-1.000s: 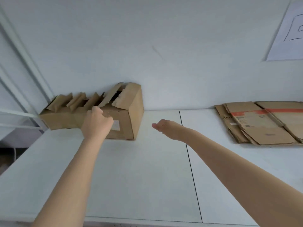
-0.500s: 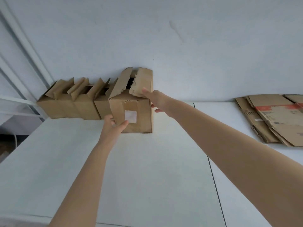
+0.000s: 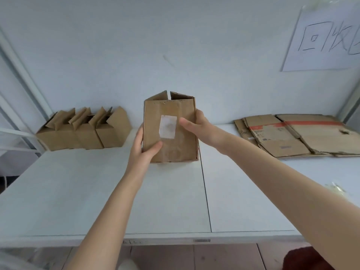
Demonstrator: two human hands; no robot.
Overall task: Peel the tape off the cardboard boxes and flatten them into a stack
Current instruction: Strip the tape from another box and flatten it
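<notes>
A brown cardboard box (image 3: 182,145) with a white label on its near face stands in the middle of the white table (image 3: 97,191), its top flaps up and facing the wall. My left hand (image 3: 144,149) grips its lower left edge, thumb across the front. My right hand (image 3: 198,127) grips its right side, thumb lying over the front next to the label. A row of three more open boxes (image 3: 83,133) stands against the wall at the left. A stack of flattened cardboard (image 3: 298,135) lies at the back right.
A paper sheet with handwritten characters (image 3: 327,36) hangs on the wall at the upper right. A seam (image 3: 205,191) runs down the table's middle. A small clear crumpled scrap (image 3: 334,189) lies near the right edge. The floor shows below the front edge.
The box with the label has come away from the row at the left and now stands at the table's centre. Both hands now hold its sides; the right hand left the top flap.
</notes>
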